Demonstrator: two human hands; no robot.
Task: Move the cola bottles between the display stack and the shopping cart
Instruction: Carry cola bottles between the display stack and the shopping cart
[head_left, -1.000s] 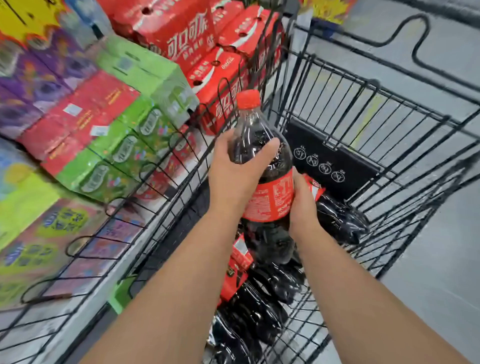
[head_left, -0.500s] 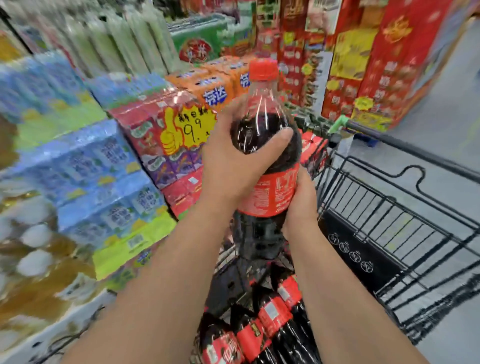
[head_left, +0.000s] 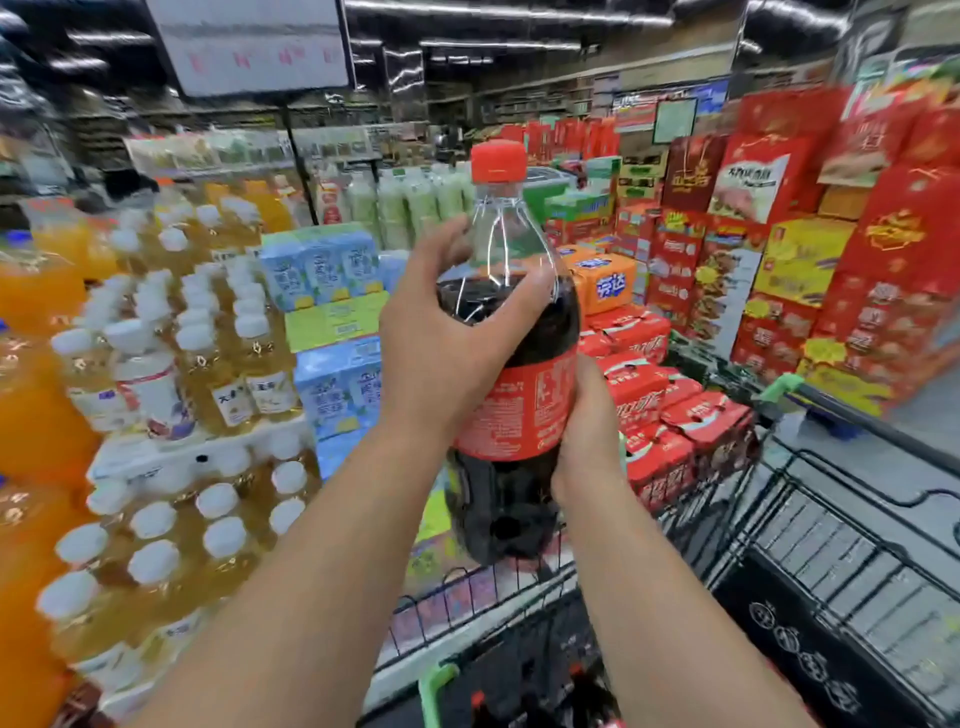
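Red-capped cola bottle (head_left: 519, 410) was upright and in the air, carried in both hands over the near left wall of the shopping cart (head_left: 789, 649), touching neither cart nor stack. Left hand (head_left: 441, 353) wrapped the shoulder, thumb across the front near the liquid line. Right hand (head_left: 587, 431) gripped the right side at the label, fingers hidden behind the bottle. Display stack of red cola cartons (head_left: 670, 415) sat just beyond the cart's left side, with yellow drink bottles (head_left: 218, 374) further left. Dark shapes at the cart's bottom edge were too blurred to call. Read: mid-transfer, direction not clear from this alone. To do it well, carry the weight low with the right hand and use the left only to steer the neck. A full bottle looks heavy, and smooth plastic could slip if squeezed at the taper. Hold it vertical, clear the wire rim before going sideways, land base-first on a flat spot, release the upper hand last. Risk: clipping the rim or knocking neighbouring packs.
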